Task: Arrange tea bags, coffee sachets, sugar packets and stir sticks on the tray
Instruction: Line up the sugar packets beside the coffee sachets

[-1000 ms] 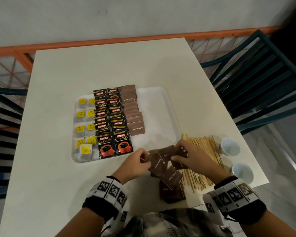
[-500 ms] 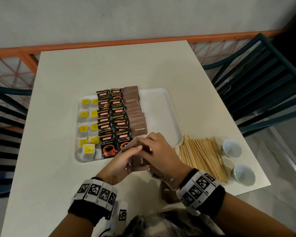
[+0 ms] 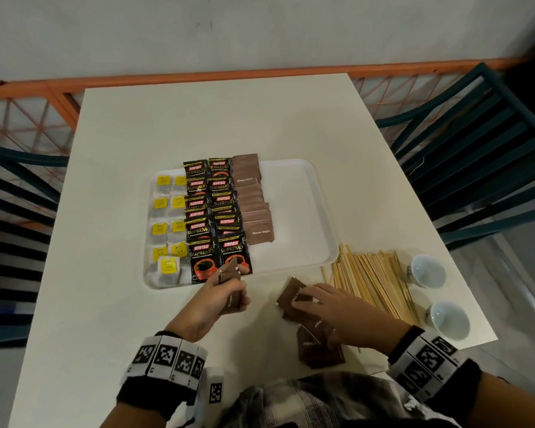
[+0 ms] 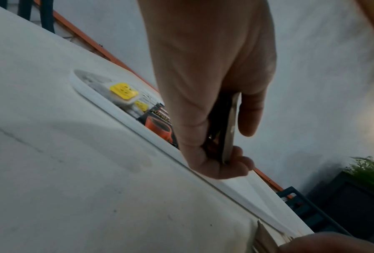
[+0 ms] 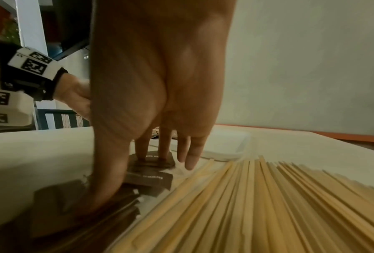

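We are sorting by kind, and the tray (image 3: 303,193) is showing it: tea bags (image 3: 167,223) are lying in the leftmost columns, coffee sachets (image 3: 215,211) are filling the two columns beside them, and one overlapped column of sugar packets (image 3: 254,205) is running beside the coffee. The right part of the tray is standing bare, which we judge is being reserved for more sugar and the sticks.

Our left hand (image 3: 220,296) is gripping a small stack of sugar packets (image 3: 230,284) on edge, thumb on one side and fingers curled round the other, just at the near rim of the tray. We are holding the stack upright, we judge, so that packets can be dealt off one at a time.

Our right hand (image 3: 331,307) is lying flat, fingers extended, on the loose packets (image 3: 318,347) on the table (image 3: 198,118) near us. The straight fingers are pressing the pile, probably to steady it or to slide one packet free; the pictures are not showing which.

The sticks (image 3: 374,279) are lying in a loose fan on the table just right of that pile, off the tray and untouched. Two cups (image 3: 428,271) are standing beyond them.

We judge the sugar step is under way and the sticks are coming last.
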A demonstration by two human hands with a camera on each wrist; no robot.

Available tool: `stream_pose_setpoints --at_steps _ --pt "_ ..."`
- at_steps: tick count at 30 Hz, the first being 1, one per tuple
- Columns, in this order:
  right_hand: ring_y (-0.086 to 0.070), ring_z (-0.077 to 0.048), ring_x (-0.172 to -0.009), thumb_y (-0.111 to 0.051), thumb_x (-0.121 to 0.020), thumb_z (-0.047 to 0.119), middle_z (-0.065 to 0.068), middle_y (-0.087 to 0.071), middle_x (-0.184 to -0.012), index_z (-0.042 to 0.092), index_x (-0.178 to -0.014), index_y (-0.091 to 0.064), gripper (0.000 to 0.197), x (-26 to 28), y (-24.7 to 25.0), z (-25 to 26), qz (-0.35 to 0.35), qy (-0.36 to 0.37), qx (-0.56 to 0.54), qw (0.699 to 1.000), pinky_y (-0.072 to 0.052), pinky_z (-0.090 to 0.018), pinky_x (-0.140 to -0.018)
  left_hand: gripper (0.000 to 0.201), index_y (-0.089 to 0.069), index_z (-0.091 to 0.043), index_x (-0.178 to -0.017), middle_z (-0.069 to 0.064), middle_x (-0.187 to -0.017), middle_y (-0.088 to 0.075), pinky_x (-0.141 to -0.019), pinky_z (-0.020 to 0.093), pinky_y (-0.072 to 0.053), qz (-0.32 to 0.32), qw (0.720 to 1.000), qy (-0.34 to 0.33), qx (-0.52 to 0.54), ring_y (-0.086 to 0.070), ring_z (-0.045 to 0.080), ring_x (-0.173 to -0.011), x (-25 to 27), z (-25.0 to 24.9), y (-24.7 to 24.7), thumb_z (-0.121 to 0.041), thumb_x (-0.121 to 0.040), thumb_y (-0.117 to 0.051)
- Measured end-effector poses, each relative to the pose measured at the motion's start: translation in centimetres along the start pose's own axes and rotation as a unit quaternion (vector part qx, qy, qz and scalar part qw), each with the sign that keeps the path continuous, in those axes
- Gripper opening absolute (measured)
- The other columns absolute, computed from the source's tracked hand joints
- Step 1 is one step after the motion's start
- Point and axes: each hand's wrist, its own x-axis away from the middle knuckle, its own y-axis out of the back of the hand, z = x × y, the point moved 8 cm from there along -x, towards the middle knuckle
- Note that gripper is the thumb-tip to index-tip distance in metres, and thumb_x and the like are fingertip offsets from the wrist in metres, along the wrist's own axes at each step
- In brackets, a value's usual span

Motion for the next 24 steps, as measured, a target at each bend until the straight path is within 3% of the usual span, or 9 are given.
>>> stream_pose_setpoints --at_steps 4,10,13,15,17,20,22,24 --pt "-0.036 -0.015 -0.127 -0.056 -0.088 0.027 0.002 -0.037 -0.142 0.026 -0.142 -0.029 0.06 -0.8 1.6 0.2 -0.049 0.006 -0.022 0.999 -0.03 -0.03 -0.109 0.017 -0.059 -0.013 -0.103 0.008 -0.067 -0.058 -0.066 0.033 -0.053 0.014 1.0 0.0 -0.012 -0.062 0.023 -0.068 0.1 -0.1 -0.4 -0.005 -0.091 -0.05" --pt "-0.043 -0.018 -0.118 -0.049 -0.09 0.025 -0.003 -0.048 -0.13 0.017 -0.128 -0.049 0.039 -2.5 3.2 1.6 -0.101 0.047 -0.014 0.994 -0.036 -0.03 -0.103 0.01 -0.059 -0.015 -0.1 0.002 -0.057 -0.062 -0.073 0.034 -0.051 0.007 0.998 -0.006 -0.061 -0.061 0.021 -0.068 0.6 -0.1 -0.3 -0.016 -0.092 -0.052" --pt "-0.054 -0.02 -0.106 -0.046 -0.093 0.024 -0.004 -0.061 -0.116 0.015 -0.118 -0.058 0.03 -3.2 4.6 1.7 -0.145 0.047 -0.048 0.987 -0.042 -0.032 -0.097 0.012 -0.058 -0.015 -0.101 0.003 -0.064 -0.056 -0.078 0.035 -0.052 -0.005 0.998 -0.03 -0.059 -0.055 0.019 -0.068 0.9 -0.4 -0.1 -0.022 -0.09 -0.058" --pt "-0.057 -0.016 -0.099 -0.044 -0.095 0.026 -0.002 -0.065 -0.108 0.017 -0.117 -0.058 0.028 -3.4 5.8 1.4 -0.171 0.023 -0.085 0.981 -0.045 -0.027 -0.091 0.017 -0.057 -0.015 -0.103 0.004 -0.072 -0.054 -0.08 0.034 -0.052 -0.021 0.996 -0.055 -0.062 -0.054 0.018 -0.071 0.9 -0.8 0.2 -0.024 -0.088 -0.059" --pt "-0.058 -0.012 -0.094 -0.049 -0.093 0.027 0.001 -0.065 -0.107 0.019 -0.115 -0.057 0.024 -3.6 7.0 0.6 -0.194 -0.015 -0.182 0.964 -0.045 -0.02 -0.084 0.019 -0.057 -0.019 -0.103 0.004 -0.083 -0.056 -0.084 0.034 -0.051 -0.026 0.995 -0.077 -0.061 -0.056 0.019 -0.078 0.9 -1.2 0.4 -0.025 -0.086 -0.061" --pt "-0.058 0.002 -0.078 -0.062 -0.087 0.024 0.011 -0.064 -0.094 0.021 -0.099 -0.057 0.014 -3.8 8.8 0.8 -0.232 -0.008 -0.353 0.906 -0.044 -0.01 -0.07 0.022 -0.056 -0.025 -0.104 0.003 -0.096 -0.064 -0.081 0.027 -0.055 0.003 0.993 -0.102 -0.054 -0.063 0.018 -0.09 1.1 -1.8 -0.3 -0.022 -0.084 -0.064" --pt "-0.057 0.007 -0.074 -0.066 -0.084 0.023 0.02 -0.06 -0.083 0.022 -0.093 -0.059 0.012 -4.1 9.4 1.8 -0.237 0.011 -0.401 0.885 -0.043 -0.007 -0.067 0.023 -0.056 -0.02 -0.108 0.001 -0.093 -0.07 -0.072 0.023 -0.055 0.03 0.994 -0.104 -0.008 -0.068 0.014 -0.087 1.4 -2.2 -1.0 -0.012 -0.087 -0.058" --pt "-0.059 0.002 -0.075 -0.068 -0.082 0.022 0.015 -0.062 -0.081 0.021 -0.092 -0.063 0.011 -4.4 9.8 2.5 -0.245 0.023 -0.419 0.874 -0.046 -0.01 -0.069 0.024 -0.059 -0.015 -0.11 0.001 -0.088 -0.072 -0.066 0.022 -0.055 0.058 0.993 -0.097 0.017 -0.07 0.014 -0.081 1.8 -2.6 -1.6 -0.008 -0.087 -0.055"
